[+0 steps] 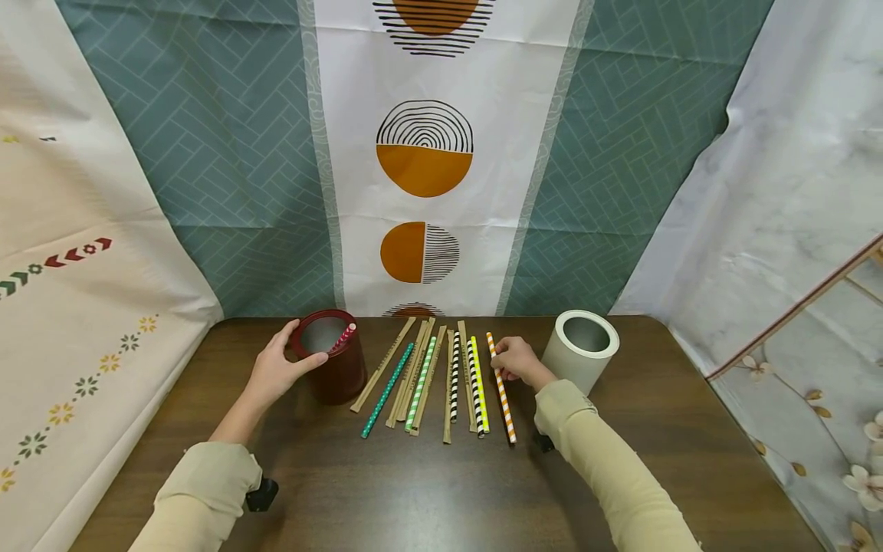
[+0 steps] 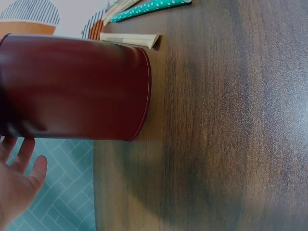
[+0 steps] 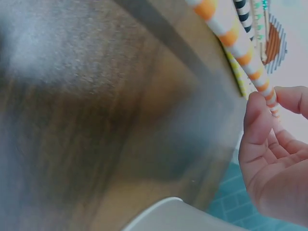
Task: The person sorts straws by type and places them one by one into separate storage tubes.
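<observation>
At the left stands a dark red cylindrical holder [image 1: 343, 377], and a red patterned straw [image 1: 343, 337] leans inside it, its top above the rim. My left hand [image 1: 276, 373] grips this holder near the rim, thumb across the front and fingers at the far left side. In the left wrist view, the fingers [image 2: 24, 168] touch the wall of the holder [image 2: 77, 86]. My right hand [image 1: 519, 360] pinches an orange-and-white striped straw [image 1: 503, 399] between thumb and fingertips. The right wrist view shows that straw [image 3: 244, 58] tilted up from the table.
Several paper-wrapped straws [image 1: 383, 365] lie across the middle, among a teal dotted straw [image 1: 388, 391], a green striped straw [image 1: 421, 383], black-and-white straws [image 1: 454, 376] and a yellow one [image 1: 480, 383]. A white holder [image 1: 576, 364] stands beside my right hand. Fabric [image 1: 262, 153] hangs behind the table [image 1: 414, 498].
</observation>
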Demonstrator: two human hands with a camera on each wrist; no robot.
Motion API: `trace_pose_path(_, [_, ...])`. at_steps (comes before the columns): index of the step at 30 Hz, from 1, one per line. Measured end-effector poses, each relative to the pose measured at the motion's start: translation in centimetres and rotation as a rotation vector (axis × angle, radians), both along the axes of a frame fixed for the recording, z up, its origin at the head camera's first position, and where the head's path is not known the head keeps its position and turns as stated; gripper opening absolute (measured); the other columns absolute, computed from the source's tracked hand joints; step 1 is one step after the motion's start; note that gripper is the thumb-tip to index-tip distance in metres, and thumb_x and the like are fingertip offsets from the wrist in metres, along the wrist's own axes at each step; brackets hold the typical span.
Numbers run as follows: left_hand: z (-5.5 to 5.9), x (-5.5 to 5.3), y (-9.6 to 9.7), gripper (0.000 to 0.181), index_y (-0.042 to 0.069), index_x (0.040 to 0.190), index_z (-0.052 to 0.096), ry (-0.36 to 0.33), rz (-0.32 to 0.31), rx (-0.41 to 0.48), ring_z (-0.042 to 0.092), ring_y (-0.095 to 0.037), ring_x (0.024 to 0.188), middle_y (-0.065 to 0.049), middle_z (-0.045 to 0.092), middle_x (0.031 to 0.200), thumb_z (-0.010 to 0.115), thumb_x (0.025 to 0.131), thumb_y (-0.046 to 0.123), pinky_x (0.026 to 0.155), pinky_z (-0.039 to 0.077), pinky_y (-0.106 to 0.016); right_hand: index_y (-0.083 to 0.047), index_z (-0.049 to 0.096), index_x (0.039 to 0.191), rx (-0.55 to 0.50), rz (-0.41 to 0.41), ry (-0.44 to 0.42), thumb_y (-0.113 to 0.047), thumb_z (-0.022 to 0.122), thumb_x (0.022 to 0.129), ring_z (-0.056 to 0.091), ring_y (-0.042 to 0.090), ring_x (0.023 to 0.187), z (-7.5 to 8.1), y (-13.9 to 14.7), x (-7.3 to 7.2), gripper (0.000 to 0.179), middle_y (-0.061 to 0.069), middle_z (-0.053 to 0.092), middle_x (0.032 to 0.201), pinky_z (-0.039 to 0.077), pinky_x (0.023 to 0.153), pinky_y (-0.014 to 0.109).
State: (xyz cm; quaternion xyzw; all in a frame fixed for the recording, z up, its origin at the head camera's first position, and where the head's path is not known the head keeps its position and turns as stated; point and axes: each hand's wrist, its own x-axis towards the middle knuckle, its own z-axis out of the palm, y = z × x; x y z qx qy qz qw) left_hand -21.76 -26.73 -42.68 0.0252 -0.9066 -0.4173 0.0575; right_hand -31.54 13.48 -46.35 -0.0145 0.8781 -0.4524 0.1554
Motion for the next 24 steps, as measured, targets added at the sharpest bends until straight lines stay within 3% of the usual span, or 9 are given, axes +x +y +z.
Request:
trace_pose_path(14, [0.1, 0.1, 0.1, 0.09, 0.009, 0.142, 0.016, -0.004, -0.007, 0.001, 0.029, -0.039, 0.125, -0.021, 0.025, 0.142, 0.063, 0.075, 0.047, 0.092, 0.032, -0.059, -0.004, 0.039, 0.088, -0.076, 0.064, -0.068, -0.002, 0.056, 0.076, 0.052, 0.014, 0.043, 3.4, -0.4, 0.4, 0.021, 0.005, 0.052, 0.062, 0.04, 0.042, 0.025])
trace_pose_path(24, [0.0, 0.2, 0.1, 0.089, 0.01, 0.142, 0.015, -0.001, -0.006, 0.007, 0.032, -0.037, 0.122, -0.021, 0.026, 0.141, 0.062, 0.076, 0.047, 0.09, 0.035, -0.058, -0.003, 0.04, 0.092, -0.113, 0.191, -0.044, -0.003, 0.056, 0.08, 0.058, 0.018, 0.052, 6.5, -0.9, 0.6, 0.02, 0.006, 0.057, 0.072, 0.043, 0.046, 0.028])
